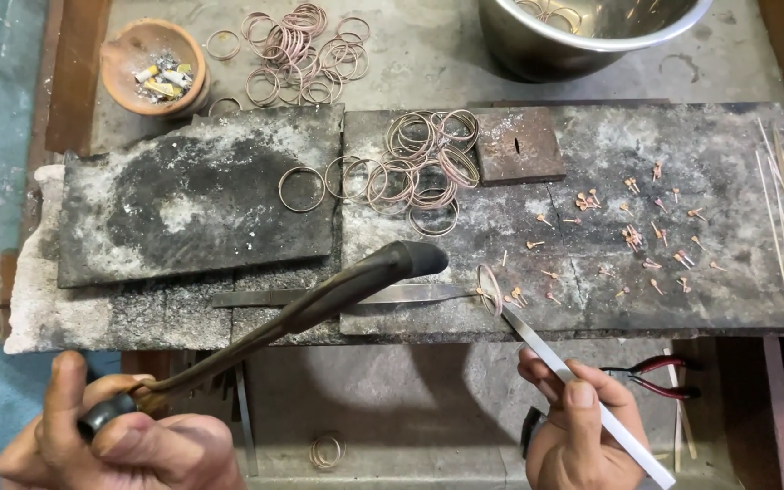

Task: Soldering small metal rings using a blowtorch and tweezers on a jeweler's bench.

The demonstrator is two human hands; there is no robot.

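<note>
Over sooty slabs (201, 195), left hand (120, 436) gripping torch (319, 299), right hand (578, 422) perhaps tweezing ring (489, 289)

A small metalworking or jewellery workshop is shown. Scorched, soot-blackened stone slabs (197, 195) are laid as a soldering bench, heaps of copper-coloured wire rings (419, 163) and tiny pins (632, 236) are scattered on them, and red-handled pliers (655, 377) are kept below.

a clay bowl (154, 66), steel bowl (583, 32) and red-handled pliers (655, 377) lie apart.
</note>
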